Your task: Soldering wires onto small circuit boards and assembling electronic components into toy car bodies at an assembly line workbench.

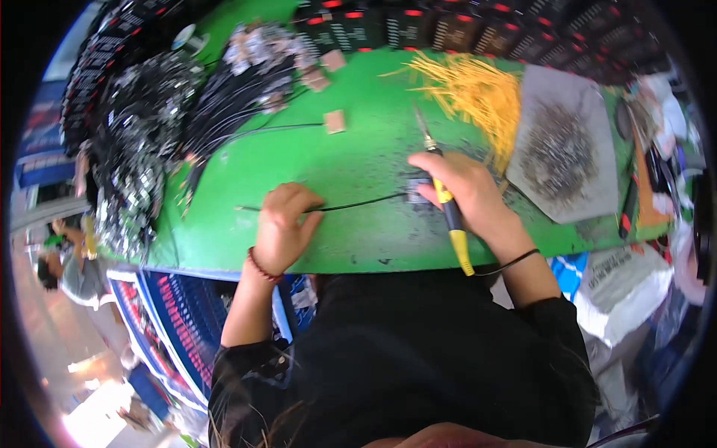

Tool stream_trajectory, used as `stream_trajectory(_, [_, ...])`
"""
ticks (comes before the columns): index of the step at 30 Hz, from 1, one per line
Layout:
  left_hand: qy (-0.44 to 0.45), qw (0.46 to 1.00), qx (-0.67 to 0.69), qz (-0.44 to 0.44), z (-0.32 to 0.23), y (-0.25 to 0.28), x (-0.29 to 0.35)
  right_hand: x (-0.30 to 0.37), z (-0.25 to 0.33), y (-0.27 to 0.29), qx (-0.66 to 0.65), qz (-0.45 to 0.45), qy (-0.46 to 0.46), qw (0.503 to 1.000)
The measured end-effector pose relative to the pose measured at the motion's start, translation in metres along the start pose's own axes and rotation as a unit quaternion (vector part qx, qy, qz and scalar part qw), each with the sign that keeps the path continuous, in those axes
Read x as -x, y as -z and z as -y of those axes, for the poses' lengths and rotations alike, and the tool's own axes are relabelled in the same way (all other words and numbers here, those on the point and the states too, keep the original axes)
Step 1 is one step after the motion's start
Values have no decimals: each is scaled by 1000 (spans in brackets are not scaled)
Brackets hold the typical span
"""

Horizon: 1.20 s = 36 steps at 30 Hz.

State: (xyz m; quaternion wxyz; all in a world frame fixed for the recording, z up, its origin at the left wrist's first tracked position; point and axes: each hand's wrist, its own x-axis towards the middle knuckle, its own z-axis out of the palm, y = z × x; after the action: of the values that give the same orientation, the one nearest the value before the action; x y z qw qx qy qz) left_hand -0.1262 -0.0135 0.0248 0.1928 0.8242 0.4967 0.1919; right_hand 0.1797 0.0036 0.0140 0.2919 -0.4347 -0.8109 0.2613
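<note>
My right hand [470,190] is closed round a soldering iron [452,224] with a yellow and black handle; its metal tip angles away from me over the green table. A black cable [358,203] runs across the tabletop, its left part under my left hand [284,216], whose fingers are closed on it. At the cable's right end lies a small square piece, pale and dark [417,191], beside my right thumb. Blur hides how cable and piece meet. Farther off, another dark cable [276,128] ends at a small brown block [335,122].
Yellow strips [478,93] lie in a heap at the far right, next to a grey tray [534,97] of small dark bits. Bundled black cables [239,97] and a shiny tangle [142,157] cover the left. Black boxes [411,30] line the back. A person [82,276] is at far left.
</note>
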Motion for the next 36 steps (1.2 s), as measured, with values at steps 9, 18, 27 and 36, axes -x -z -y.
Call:
stream_trajectory(9, [-244,967,37,58,-67,-51,-140,108,-16,71,-203,-265,-174,926])
stream_trajectory(18, [-363,923,-103,76,-89,-100,-218,176,-50,90,-97,-466,-182,861])
stream_trajectory(27, [-211,973,-80,-40,-89,-63,-151,160,-96,109,-153,-473,-238,834])
stream_trajectory(36, [-67,987,97,-105,-89,-31,-131,166,-110,106,-176,-517,-184,818])
